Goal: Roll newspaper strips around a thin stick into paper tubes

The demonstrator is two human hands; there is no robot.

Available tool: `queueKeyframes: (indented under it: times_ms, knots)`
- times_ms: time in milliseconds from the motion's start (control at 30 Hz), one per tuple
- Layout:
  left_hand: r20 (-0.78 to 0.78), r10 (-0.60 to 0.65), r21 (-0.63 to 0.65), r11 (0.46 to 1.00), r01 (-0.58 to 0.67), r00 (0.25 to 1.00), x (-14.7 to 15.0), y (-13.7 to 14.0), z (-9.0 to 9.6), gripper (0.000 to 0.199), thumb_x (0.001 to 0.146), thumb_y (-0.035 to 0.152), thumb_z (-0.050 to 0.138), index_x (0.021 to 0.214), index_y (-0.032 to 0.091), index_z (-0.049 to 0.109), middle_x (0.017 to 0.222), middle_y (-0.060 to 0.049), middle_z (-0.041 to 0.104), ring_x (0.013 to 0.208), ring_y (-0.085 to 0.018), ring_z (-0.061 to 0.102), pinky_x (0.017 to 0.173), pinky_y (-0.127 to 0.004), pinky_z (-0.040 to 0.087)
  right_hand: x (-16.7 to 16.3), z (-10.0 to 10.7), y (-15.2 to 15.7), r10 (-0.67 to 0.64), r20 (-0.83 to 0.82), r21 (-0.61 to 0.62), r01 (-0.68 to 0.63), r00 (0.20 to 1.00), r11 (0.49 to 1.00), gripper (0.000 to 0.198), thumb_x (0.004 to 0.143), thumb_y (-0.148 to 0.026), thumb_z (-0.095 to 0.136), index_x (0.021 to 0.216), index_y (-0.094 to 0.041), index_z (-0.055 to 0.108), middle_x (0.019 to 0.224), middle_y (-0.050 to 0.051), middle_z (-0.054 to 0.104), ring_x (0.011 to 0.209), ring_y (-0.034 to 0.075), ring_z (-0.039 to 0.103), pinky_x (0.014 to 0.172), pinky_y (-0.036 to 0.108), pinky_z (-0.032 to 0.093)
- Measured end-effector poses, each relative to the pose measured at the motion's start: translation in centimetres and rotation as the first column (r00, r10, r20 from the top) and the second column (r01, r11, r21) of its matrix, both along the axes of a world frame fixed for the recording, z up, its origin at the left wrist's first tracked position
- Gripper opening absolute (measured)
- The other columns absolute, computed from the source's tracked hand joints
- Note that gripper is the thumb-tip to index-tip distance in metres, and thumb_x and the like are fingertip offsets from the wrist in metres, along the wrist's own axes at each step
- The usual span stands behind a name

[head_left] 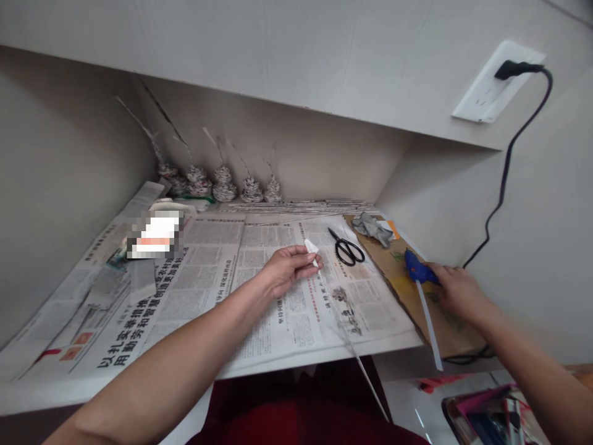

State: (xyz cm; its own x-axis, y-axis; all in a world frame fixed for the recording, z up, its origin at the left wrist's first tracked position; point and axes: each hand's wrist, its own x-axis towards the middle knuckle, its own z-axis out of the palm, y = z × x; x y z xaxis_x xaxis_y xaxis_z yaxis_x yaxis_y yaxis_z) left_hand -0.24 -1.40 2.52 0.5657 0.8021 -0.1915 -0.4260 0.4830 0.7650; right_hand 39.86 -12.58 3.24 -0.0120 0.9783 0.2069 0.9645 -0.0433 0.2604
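My left hand (294, 269) is over the newspaper, its fingertips pinched on a small white piece of paper (311, 247). A thin pale strand (364, 368) runs over the table's front edge below it; where its upper end stops I cannot make out. On the right, my right hand (456, 290) grips a blue hot glue gun (416, 268) above the cardboard (393, 272). A long whitish glue stick (429, 327) juts from the gun toward me. Black-handled scissors (347, 248) lie between the two hands, touched by neither.
Newspaper sheets (208, 259) cover the white table. Several woven paper pieces (225, 184) stand along the back wall, beside thin paper rolls (296, 207). A crumpled grey cloth (373, 229) sits on the cardboard. A black power cord (507, 161) hangs from the wall socket (491, 86).
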Motion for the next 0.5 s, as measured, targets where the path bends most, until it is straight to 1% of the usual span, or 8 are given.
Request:
queueKeyframes:
  times_ms: [33, 100, 200, 300, 433, 500]
  knots:
    - [0.002, -0.006, -0.006, 1.0, 0.006, 1.0, 0.0, 0.0, 0.0, 0.007, 0.073, 0.007, 0.066, 0.078, 0.008, 0.06, 0.091, -0.014, 0.068, 0.079, -0.018, 0.068, 0.071, -0.025, 0.057, 0.7, -0.2, 0.4, 0.013, -0.011, -0.018, -0.013, 1.0, 1.0, 0.053, 0.064, 0.002, 0.045, 0.114, -0.011, 0.054, 0.105, 0.019, 0.065, 0.093, 0.03, 0.06, 0.083, 0.041, 0.041]
    - [0.005, -0.02, -0.02, 1.0, 0.02, 1.0, -0.2, 0.0, 0.1, 0.007, 0.074, 0.005, 0.065, 0.076, 0.008, 0.059, 0.092, -0.014, 0.068, 0.08, -0.018, 0.068, 0.073, -0.025, 0.056, 1.6, -0.3, 1.2, 0.031, -0.06, -0.012, -0.032, 0.998, 0.999, 0.058, 0.061, 0.003, 0.044, 0.115, -0.013, 0.054, 0.111, 0.017, 0.063, 0.1, 0.029, 0.058, 0.087, 0.04, 0.04]
    - [0.019, -0.039, -0.028, 0.999, 0.039, 0.999, -0.3, 0.1, 0.1, 0.007, 0.074, 0.005, 0.065, 0.075, 0.008, 0.058, 0.093, -0.015, 0.068, 0.083, -0.019, 0.068, 0.077, -0.026, 0.056, 2.1, -0.4, 2.4, 0.045, -0.11, 0.007, -0.045, 0.993, 0.999, 0.059, 0.061, 0.002, 0.042, 0.117, -0.013, 0.054, 0.113, 0.017, 0.062, 0.104, 0.029, 0.057, 0.09, 0.04, 0.038]
    - [0.029, -0.039, -0.03, 0.999, 0.04, 0.999, -0.3, 0.3, -0.1, 0.007, 0.074, 0.004, 0.064, 0.076, 0.008, 0.058, 0.093, -0.015, 0.067, 0.084, -0.02, 0.068, 0.077, -0.026, 0.056, 2.3, -0.4, 3.3, 0.059, -0.151, -0.017, -0.062, 0.987, 0.998, 0.059, 0.063, 0.001, 0.04, 0.119, -0.01, 0.053, 0.114, 0.019, 0.061, 0.106, 0.029, 0.055, 0.092, 0.039, 0.036]
    - [0.029, -0.029, -0.04, 0.999, 0.03, 0.999, -0.3, 0.4, -0.1, 0.007, 0.075, 0.003, 0.063, 0.075, 0.007, 0.058, 0.092, -0.016, 0.068, 0.084, -0.02, 0.068, 0.077, -0.027, 0.056, 2.6, -0.1, 4.0, 0.098, -0.22, -0.086, -0.119, 0.971, 0.989, 0.064, 0.059, 0.002, 0.044, 0.122, -0.008, 0.051, 0.119, 0.02, 0.058, 0.106, 0.029, 0.056, 0.09, 0.038, 0.038]
    - [0.026, -0.018, -0.042, 0.999, 0.019, 0.999, -0.3, 0.5, -0.1, 0.008, 0.074, 0.003, 0.063, 0.074, 0.008, 0.057, 0.092, -0.016, 0.068, 0.084, -0.02, 0.068, 0.078, -0.028, 0.056, 2.3, 0.4, 4.1, 0.085, -0.221, -0.022, -0.092, 0.972, 0.996, 0.062, 0.057, 0.002, 0.048, 0.117, -0.011, 0.056, 0.11, 0.018, 0.064, 0.096, 0.027, 0.06, 0.083, 0.035, 0.043]
